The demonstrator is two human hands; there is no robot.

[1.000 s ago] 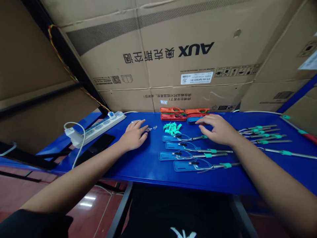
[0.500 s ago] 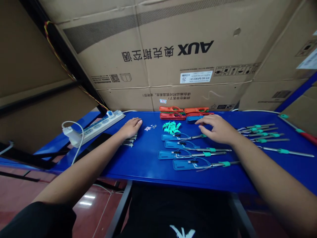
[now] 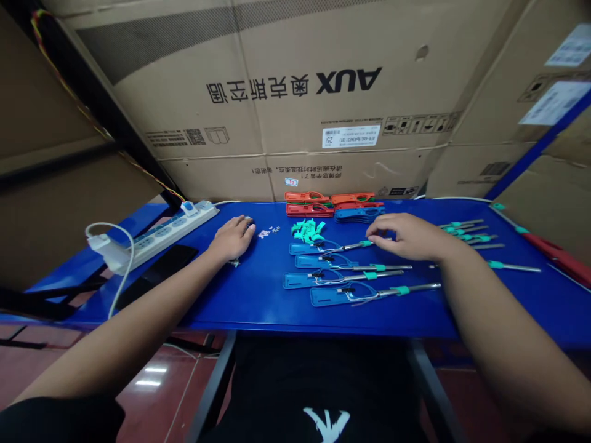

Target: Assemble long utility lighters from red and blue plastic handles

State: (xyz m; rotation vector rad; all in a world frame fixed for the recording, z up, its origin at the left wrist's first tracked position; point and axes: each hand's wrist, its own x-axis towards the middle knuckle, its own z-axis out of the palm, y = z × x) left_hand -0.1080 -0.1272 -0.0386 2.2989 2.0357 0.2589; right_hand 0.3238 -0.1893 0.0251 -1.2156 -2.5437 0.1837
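My left hand (image 3: 229, 239) rests on the blue table (image 3: 258, 301) with its fingers curled together and down; what lies under them is hidden, and a small metal piece (image 3: 233, 263) shows at the wrist. My right hand (image 3: 409, 237) lies palm down with fingers spread, its fingertips by the green-banded rod (image 3: 351, 247) of the farthest blue plate (image 3: 300, 248). Three more blue plates (image 3: 323, 297) with wires and rods lie in a row nearer me. A pile of green clips (image 3: 307, 231) and small white bits (image 3: 268, 232) sit between my hands.
Orange plates (image 3: 308, 203) and blue plates (image 3: 360, 214) are stacked at the back. Loose rods with green bands (image 3: 466, 231) lie right of my right hand, a red-handled tool (image 3: 556, 251) farther right. A power strip (image 3: 157, 234) and a black phone (image 3: 159, 269) lie left. Cardboard boxes (image 3: 295, 92) wall the back.
My left hand drew back to the left off the white bits and curled over metal pins that showed beneath it. My right hand stayed by the top blue plate. The view shifted.
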